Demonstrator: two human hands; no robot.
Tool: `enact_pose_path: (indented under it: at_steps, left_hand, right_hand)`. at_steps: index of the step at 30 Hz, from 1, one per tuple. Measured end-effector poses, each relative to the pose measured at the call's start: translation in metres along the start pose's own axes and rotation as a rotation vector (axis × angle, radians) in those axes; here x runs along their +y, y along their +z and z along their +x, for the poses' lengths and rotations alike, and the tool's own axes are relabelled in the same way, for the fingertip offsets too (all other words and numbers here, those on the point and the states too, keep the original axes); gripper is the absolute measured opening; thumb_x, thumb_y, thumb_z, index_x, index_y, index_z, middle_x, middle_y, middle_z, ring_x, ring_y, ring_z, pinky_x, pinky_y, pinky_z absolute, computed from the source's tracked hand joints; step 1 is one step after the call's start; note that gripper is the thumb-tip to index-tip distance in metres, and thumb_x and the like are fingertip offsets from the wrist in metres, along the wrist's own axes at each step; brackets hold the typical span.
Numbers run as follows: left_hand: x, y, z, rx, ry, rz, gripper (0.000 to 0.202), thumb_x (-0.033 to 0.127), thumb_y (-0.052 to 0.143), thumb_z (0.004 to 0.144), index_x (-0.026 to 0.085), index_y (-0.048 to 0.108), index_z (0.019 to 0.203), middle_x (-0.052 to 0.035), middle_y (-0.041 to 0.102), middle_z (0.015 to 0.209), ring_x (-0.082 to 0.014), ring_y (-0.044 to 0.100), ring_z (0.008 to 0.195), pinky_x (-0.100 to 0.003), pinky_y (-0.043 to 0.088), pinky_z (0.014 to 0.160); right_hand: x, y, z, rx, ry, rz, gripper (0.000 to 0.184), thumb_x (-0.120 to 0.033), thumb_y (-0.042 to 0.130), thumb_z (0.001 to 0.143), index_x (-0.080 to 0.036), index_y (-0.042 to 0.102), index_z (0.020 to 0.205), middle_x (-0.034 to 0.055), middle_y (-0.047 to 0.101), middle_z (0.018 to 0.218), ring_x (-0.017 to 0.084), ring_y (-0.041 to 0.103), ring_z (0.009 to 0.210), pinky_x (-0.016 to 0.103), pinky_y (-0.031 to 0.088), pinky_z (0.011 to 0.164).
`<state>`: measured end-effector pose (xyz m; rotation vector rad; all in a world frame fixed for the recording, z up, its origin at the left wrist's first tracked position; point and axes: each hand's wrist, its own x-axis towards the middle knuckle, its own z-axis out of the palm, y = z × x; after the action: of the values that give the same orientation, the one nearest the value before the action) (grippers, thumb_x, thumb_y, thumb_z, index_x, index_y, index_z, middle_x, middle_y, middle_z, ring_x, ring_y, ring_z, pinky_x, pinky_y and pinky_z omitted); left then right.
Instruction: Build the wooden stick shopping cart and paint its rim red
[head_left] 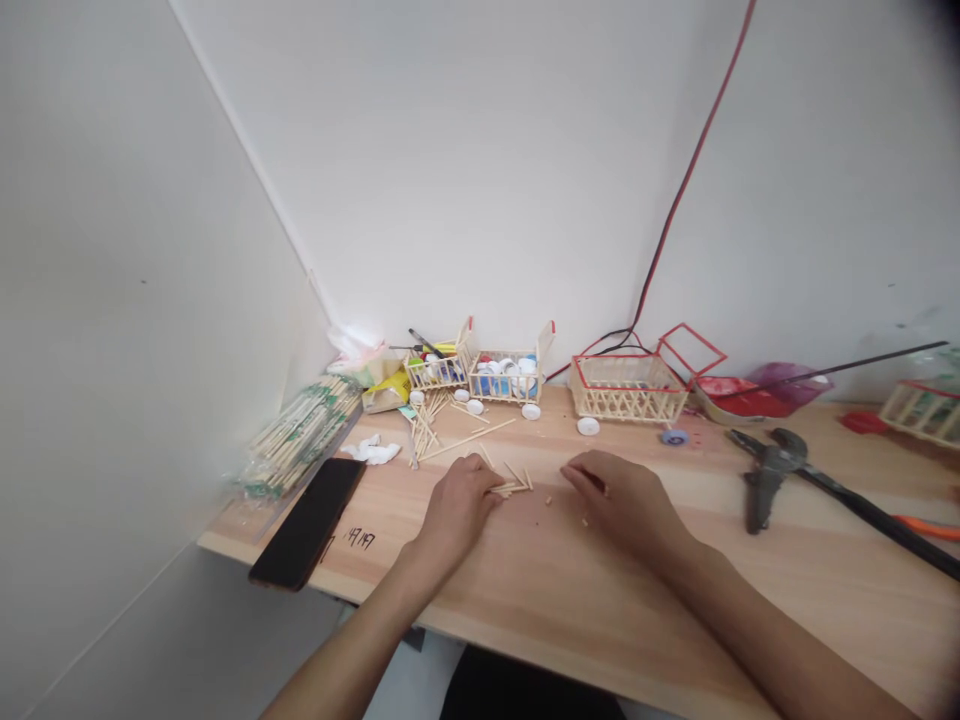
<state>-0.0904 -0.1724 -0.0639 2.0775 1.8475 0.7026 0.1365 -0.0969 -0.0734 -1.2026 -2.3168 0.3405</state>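
Note:
My left hand point(459, 505) rests on the wooden table point(570, 590) with its fingers curled onto a few short wooden sticks point(514, 485). My right hand point(624, 500) lies just to the right, palm down, fingers curled under; whatever is in it is hidden. Small stick offcuts lie between the hands. Behind them stand small carts built of sticks: two holding bottle caps point(505, 376) and a larger red-trimmed one point(628, 386).
A black phone point(309, 522) lies at the left table edge beside packs of sticks point(298, 438). Black cutters with orange handles point(795, 470) lie at the right. Loose sticks point(450, 435), white caps and a red cable on the wall are behind.

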Motion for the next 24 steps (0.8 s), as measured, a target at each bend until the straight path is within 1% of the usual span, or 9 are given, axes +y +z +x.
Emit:
enact_pose_path:
  at_steps: [4,9,13,15,17,19,21,23,24]
  left_hand:
    - [0.008,0.003,-0.003,-0.019,0.013,0.032,0.019,0.015,0.056,0.087,0.021,0.074,0.092,-0.005,0.063,0.096,-0.0198,0.055,0.096,-0.03,0.043,0.082]
    - [0.016,0.012,-0.005,-0.043,0.054,0.052,0.018,0.019,0.055,0.088,0.023,0.073,0.089,-0.0056,0.063,0.094,-0.0198,0.055,0.095,-0.03,0.043,0.082]
    - [0.017,0.012,-0.001,-0.043,0.073,0.011,0.02,0.02,0.054,0.089,0.023,0.073,0.091,-0.0056,0.064,0.095,-0.0196,0.056,0.095,-0.03,0.044,0.082]
    - [0.012,0.005,0.004,0.006,0.078,-0.003,0.022,0.019,0.051,0.09,0.022,0.072,0.094,-0.006,0.065,0.097,-0.0198,0.056,0.096,-0.03,0.045,0.085]
    - [0.003,-0.004,0.011,0.095,0.096,0.028,0.025,0.014,0.049,0.088,0.019,0.069,0.103,-0.0076,0.065,0.101,-0.0207,0.056,0.1,-0.032,0.043,0.09]
    - [-0.01,-0.015,0.021,0.158,0.069,0.112,0.03,0.008,0.047,0.085,0.017,0.068,0.104,-0.009,0.064,0.103,-0.0213,0.056,0.1,-0.032,0.043,0.09]
    - [-0.022,-0.024,0.029,0.158,0.023,0.199,0.034,0.004,0.044,0.084,0.018,0.067,0.105,-0.0094,0.063,0.105,-0.022,0.056,0.103,-0.032,0.042,0.09]
    - [-0.03,-0.029,0.034,0.124,-0.037,0.289,0.029,0.006,0.044,0.085,0.018,0.067,0.1,-0.0095,0.063,0.1,-0.0224,0.056,0.102,-0.032,0.041,0.088]
    - [-0.032,-0.03,0.035,0.103,-0.071,0.343,0.027,0.006,0.044,0.085,0.017,0.067,0.095,-0.0098,0.063,0.099,-0.0228,0.056,0.1,-0.032,0.041,0.086]
  right_hand:
    - [-0.007,0.002,0.003,-0.008,-0.058,-0.001,0.027,-0.034,0.042,0.096,-0.024,0.067,0.091,0.0038,0.069,0.096,0.018,0.062,0.091,0.028,0.043,0.074]
    - [-0.001,0.002,0.0,0.053,-0.076,0.011,0.03,-0.035,0.039,0.097,-0.023,0.066,0.092,0.0054,0.07,0.097,0.019,0.062,0.093,0.03,0.045,0.078]
    - [0.013,-0.008,0.0,0.164,-0.039,0.016,0.03,-0.036,0.041,0.096,-0.021,0.066,0.092,0.0074,0.07,0.095,0.02,0.063,0.089,0.03,0.045,0.077]
    - [0.023,-0.019,0.002,0.237,-0.01,-0.017,0.031,-0.035,0.041,0.095,-0.019,0.067,0.091,0.0083,0.07,0.093,0.02,0.063,0.086,0.03,0.044,0.075]
    - [0.036,-0.036,0.003,0.294,0.066,-0.106,0.031,-0.035,0.042,0.094,-0.018,0.067,0.088,0.0091,0.071,0.09,0.021,0.062,0.085,0.031,0.043,0.074]
    - [0.051,-0.055,0.001,0.299,0.19,-0.241,0.029,-0.034,0.044,0.092,-0.018,0.068,0.089,0.0099,0.071,0.091,0.023,0.062,0.086,0.031,0.042,0.073]
    - [0.066,-0.074,-0.004,0.219,0.325,-0.393,0.029,-0.031,0.044,0.092,-0.017,0.068,0.1,0.0119,0.07,0.104,0.025,0.061,0.094,0.032,0.041,0.076]
    - [0.08,-0.09,-0.012,0.05,0.533,-0.57,0.034,-0.024,0.039,0.093,-0.017,0.063,0.115,0.0142,0.066,0.118,0.026,0.06,0.105,0.032,0.041,0.078]
    - [0.087,-0.095,-0.016,0.008,0.594,-0.597,0.034,-0.02,0.04,0.091,-0.014,0.063,0.115,0.0171,0.066,0.116,0.028,0.062,0.102,0.033,0.042,0.076]
